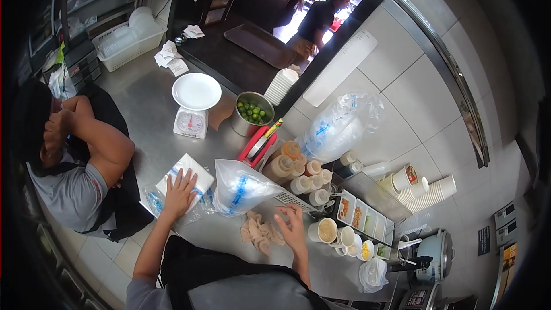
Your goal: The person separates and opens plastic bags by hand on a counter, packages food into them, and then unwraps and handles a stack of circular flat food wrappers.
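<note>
The person's left grip point(179, 193) lies spread over a white packet point(187, 162) on the bench point(222, 231), seemingly steadying it, while the right grip point(294, 225), loosely parted and apparently empty, hovers beside a crumpled beige heap point(259, 232).

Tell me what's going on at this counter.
A person works at a steel counter, left hand spread flat on a white stack beside crinkled clear plastic. The right hand is raised, apparently empty, near a crumpled beige cloth. Between the hands sits a clear plastic bag with blue print. A co-worker is at the left, arms bent. Farther back are a dial scale and a metal pot of green limes.
</note>
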Demonstrator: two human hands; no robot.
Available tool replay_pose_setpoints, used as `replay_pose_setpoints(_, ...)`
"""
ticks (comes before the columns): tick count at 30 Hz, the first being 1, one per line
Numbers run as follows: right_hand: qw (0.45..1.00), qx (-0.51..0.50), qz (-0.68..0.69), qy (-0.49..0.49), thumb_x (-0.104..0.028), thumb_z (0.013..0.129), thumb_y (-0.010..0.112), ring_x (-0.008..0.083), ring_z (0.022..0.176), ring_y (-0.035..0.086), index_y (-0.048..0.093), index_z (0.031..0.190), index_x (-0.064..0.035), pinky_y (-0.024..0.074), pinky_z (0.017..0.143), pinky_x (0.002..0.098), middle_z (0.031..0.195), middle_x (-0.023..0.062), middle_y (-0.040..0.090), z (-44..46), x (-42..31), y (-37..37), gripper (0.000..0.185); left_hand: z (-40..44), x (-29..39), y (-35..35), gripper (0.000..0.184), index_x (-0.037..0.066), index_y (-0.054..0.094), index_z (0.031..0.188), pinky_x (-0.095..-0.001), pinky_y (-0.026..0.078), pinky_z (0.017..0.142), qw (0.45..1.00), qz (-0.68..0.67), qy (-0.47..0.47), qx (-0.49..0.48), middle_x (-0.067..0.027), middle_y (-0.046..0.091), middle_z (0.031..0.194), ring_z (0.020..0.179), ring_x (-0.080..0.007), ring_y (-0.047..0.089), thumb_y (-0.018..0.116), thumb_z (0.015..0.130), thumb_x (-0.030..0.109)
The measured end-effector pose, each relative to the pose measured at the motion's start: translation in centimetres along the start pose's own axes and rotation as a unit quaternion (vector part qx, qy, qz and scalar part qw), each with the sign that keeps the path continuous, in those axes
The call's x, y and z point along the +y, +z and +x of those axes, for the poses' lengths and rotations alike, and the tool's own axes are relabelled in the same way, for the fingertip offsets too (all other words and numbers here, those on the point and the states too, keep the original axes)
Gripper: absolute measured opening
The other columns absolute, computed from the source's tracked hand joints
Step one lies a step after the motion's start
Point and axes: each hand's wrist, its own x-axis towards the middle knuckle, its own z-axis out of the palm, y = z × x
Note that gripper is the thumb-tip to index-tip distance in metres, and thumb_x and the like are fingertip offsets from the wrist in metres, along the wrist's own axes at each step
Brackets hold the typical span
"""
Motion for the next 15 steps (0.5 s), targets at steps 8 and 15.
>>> replay_pose_setpoints(8,0.999,-0.038,0.035,-0.013,-0.023,0.079,0.064,0.0183,0.092,0.05,0.058,0.108,-0.0109,0.0436,0.068,0.0277,0.117,0.0106,0.041,-0.3,-1.8,0.7,0.032,2.2,-1.8,-1.5,0.036,0.013,0.055,0.118,-0.0449,0.029,0.098,0.974,-0.223,-0.016,-0.045,-0.0075,0.05,0.126,0.116,-0.0323,0.041,0.053,0.083,0.022)
replay_pose_setpoints(15,0.999,-0.024,0.027,-0.015,-0.021,0.079,0.064,0.0161,0.091,0.05,0.057,0.108,-0.0109,0.0436,0.069,0.0274,0.116,0.01,0.042,-0.5,-1.6,0.1,0.032,0.8,-3.2,-0.6,0.035,0.016,0.055,0.118,-0.0506,0.023,0.101,0.995,-0.013,0.076,0.065,-0.0081,0.049,0.126,0.125,-0.0307,0.033,0.052,0.085,0.025)
